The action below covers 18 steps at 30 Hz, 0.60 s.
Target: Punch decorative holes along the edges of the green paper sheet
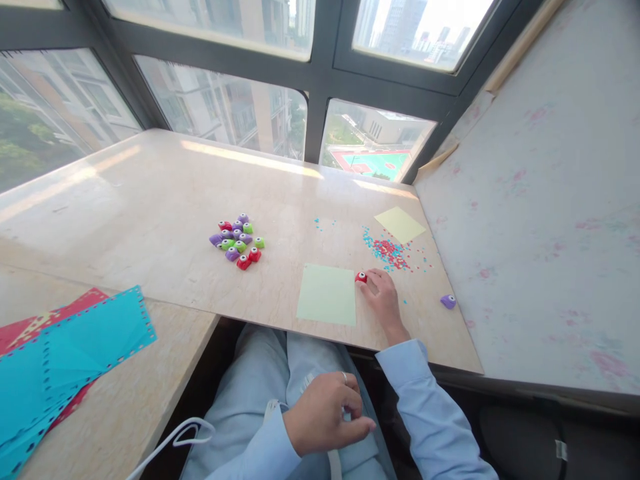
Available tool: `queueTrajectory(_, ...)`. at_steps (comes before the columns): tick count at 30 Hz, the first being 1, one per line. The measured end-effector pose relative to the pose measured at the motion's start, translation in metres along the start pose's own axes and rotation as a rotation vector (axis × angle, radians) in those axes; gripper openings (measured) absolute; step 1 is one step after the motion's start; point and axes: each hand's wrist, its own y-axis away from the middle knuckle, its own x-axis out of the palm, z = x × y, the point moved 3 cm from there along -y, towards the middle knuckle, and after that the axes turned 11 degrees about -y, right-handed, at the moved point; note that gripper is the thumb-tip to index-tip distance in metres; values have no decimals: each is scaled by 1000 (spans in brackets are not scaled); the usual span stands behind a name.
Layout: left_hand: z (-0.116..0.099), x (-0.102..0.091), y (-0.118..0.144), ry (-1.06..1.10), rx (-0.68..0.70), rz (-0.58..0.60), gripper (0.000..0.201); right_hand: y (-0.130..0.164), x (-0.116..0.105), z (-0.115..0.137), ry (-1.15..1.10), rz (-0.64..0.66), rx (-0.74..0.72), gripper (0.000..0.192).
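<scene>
At the right edge of a pale green paper sheet [327, 295], my right hand [385, 303] has its fingers closed on a small red craft punch [361, 277]. The punch sits on the tabletop, a white ring with a dark centre facing up. Above my lap is my left hand [327, 413], with a ring on one finger. Its fingers are loosely curled, the thumb stands apart, and I see nothing in it. Tiny red and blue paper dots [393, 253] lie scattered just beyond my right hand.
Several red, purple and green craft punches [237, 235] are grouped left of centre. One purple punch [448, 302] lies near the right edge. A yellow paper sheet [400, 224] is at the back right. Punched blue paper [95, 333] overlaps red paper [90, 297] at left. A white cable [175, 433] hangs below.
</scene>
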Motion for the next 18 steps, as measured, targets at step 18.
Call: queueTrajectory(18,30,-106,-23,39,63,-302,33,-21,-4,-13,-56,112,70,38)
